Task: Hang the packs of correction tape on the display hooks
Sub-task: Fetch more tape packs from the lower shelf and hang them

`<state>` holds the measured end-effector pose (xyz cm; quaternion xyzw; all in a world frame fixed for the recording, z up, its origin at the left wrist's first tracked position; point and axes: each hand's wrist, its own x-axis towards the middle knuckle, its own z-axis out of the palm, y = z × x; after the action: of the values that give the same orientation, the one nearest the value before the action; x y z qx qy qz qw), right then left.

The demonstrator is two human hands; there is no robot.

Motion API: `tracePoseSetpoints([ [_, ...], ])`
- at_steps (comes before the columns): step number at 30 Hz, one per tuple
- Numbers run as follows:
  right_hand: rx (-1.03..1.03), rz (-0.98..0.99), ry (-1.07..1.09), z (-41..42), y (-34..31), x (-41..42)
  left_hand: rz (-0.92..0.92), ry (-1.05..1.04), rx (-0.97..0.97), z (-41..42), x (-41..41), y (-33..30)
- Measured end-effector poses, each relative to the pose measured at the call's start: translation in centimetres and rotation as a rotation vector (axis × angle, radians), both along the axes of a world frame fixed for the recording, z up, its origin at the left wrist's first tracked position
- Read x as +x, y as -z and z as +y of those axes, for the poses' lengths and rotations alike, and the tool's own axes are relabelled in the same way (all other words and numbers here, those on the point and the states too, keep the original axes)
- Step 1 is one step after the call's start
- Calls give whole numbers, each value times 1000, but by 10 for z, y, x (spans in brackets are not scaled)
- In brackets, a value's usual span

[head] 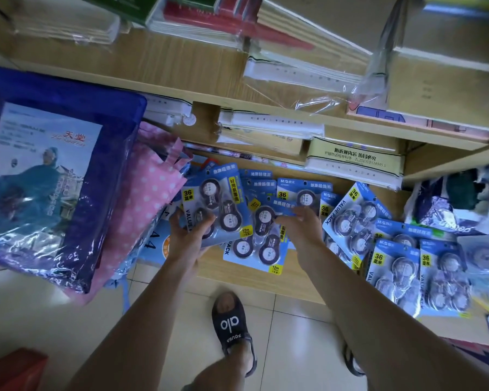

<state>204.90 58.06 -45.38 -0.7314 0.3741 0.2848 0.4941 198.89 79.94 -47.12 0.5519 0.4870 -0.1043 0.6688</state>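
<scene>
In the head view, your left hand [188,230] gripped the lower edge of one pack of correction tape [213,204], fingers curled round the card, lifting it clear of the heap. Your right hand [299,224] reached over a second pack [261,235] with fingers bent down onto it; whether it had pinched that card or only touched it could not be told. The remaining packs [356,215] lay scattered and overlapping on the low wooden shelf [266,280], more of them stacked at your right. These packs looked light, with stiff card backs and glossy plastic blisters that would probably slide on one another, so the card edge near the hang hole seemed the better place to hold. No display hooks showed anywhere. A pink dotted bag [150,193] and a blue wrapped package [57,170] crowded the left, and bundled paper stock [350,159] sat just behind the heap.
</scene>
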Motion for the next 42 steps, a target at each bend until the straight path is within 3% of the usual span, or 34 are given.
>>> tracePoseSetpoints([
  [8,103,-31,33,8,7,-7,45,27,-4,0,3,1],
  [13,110,50,-10,7,8,-2,88,37,-50,1,3,3],
  [17,146,21,96,7,2,-1,42,20,-78,8,1,-15],
  [25,207,-35,117,0,-26,0,-14,297,-120,-7,-9,-62],
  [30,334,-115,88,-28,-93,-10,-125,590,-36,-34,-2,-122],
  [36,411,-311,141,-88,-224,-13,-340,692,-41,-96,15,-245],
  [42,560,-496,370,-164,-359,-33,-526,757,2,-179,19,-384],
])
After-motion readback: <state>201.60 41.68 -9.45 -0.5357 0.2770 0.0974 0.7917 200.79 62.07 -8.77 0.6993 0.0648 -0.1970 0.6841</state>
